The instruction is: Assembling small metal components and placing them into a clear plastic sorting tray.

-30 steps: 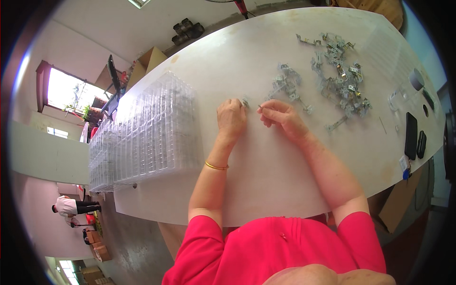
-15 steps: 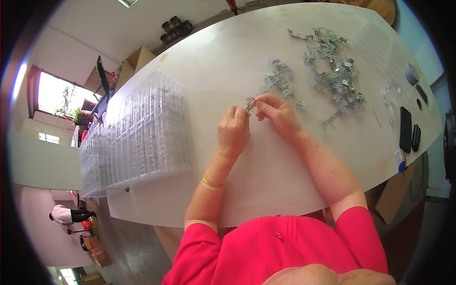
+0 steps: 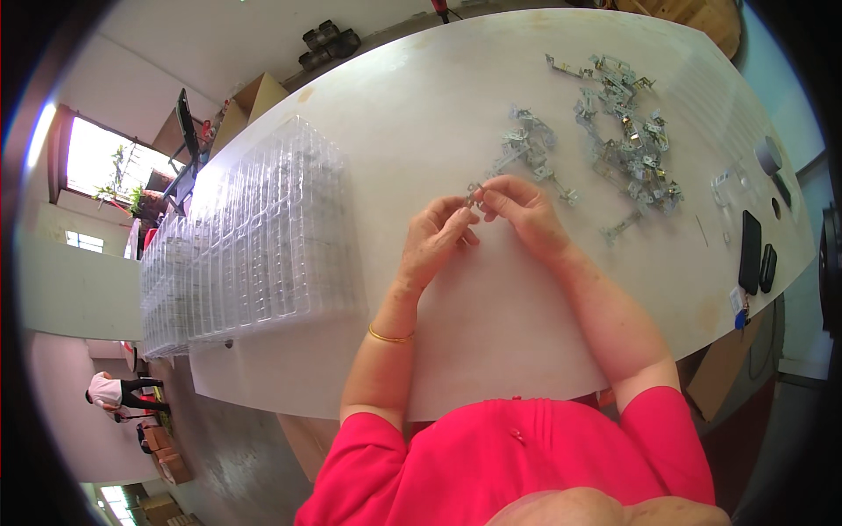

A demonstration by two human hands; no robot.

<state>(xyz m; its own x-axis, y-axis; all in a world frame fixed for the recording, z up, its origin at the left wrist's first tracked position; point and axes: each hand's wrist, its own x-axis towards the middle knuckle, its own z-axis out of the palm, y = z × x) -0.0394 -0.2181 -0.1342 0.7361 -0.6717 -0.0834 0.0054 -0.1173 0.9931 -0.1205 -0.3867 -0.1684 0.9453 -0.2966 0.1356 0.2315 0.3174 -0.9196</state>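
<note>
pinching a small metal part [image 3: 474,194] between thumb and fingertips of the right hand [image 3: 528,212], nearly closed, with the left hand [image 3: 430,238] half-curled right beside it; cannot tell whether gripping there too. best, it seems, to brace against the left fingertips, turn gently with the right, and keep above the pale desk [image 3: 491,324] without squeezing hard. just beyond, to the right: a small cluster of metal brackets [image 3: 524,145], then a larger heap [image 3: 633,138]. well apart, to the left: stacked clear plastic trays [image 3: 263,228].
</note>
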